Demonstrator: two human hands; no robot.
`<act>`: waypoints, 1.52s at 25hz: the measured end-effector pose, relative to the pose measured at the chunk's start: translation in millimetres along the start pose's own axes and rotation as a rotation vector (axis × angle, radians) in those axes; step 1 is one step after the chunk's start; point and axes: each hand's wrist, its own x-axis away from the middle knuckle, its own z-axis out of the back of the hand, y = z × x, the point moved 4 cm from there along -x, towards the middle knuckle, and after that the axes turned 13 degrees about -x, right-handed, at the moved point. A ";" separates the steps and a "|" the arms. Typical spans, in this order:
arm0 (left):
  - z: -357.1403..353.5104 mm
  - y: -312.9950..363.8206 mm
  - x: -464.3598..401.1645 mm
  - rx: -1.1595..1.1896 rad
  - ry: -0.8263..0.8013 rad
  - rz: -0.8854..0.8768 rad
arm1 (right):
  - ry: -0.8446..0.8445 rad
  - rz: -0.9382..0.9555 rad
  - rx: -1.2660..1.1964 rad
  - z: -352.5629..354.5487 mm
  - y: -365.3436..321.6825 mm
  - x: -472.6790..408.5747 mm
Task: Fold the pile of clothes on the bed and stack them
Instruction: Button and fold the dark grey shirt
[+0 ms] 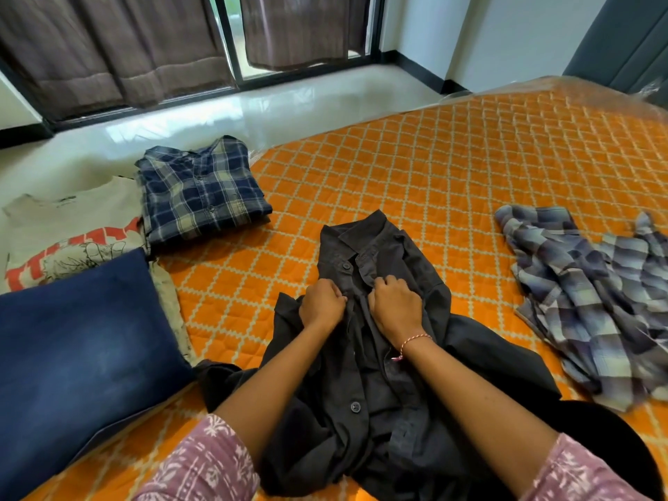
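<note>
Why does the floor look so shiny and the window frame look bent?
In the head view, daylight from the window bounces off the glossy floor as pale glare; the wide-angle lens curves the window frame and the far edge of the bed; the black shirt stays dark, its folds hard to read.

left hand [321, 301], right hand [395, 307], both hands clenched

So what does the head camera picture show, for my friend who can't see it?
Two hands, left hand and right hand, pinch the front of a black shirt on an orange bed. Folded clothes lie to the left, and a crumpled plaid shirt to the right.
</note>
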 end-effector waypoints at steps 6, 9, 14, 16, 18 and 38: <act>1.7 0.2 -12.8 0.131 -0.080 -0.062 | 0.043 -0.067 -0.088 9.7 -11.9 -30.9; 8.4 -2.7 -12.0 0.277 -0.141 -0.114 | 0.094 -0.364 -0.523 16.7 9.9 -30.6; 45.6 5.9 0.9 0.526 -0.182 -0.115 | -0.180 -0.430 -1.078 47.1 -0.2 -18.7; 56.7 16.2 11.7 0.551 -0.216 -0.131 | -0.312 -0.375 -1.194 52.5 -13.6 -5.5; 62.7 24.0 24.5 0.545 -0.214 -0.157 | -0.250 -0.288 -1.101 55.5 -21.1 3.8; 50.9 39.6 72.3 0.764 -0.037 -0.169 | 0.183 -0.230 -1.002 72.7 -14.7 30.1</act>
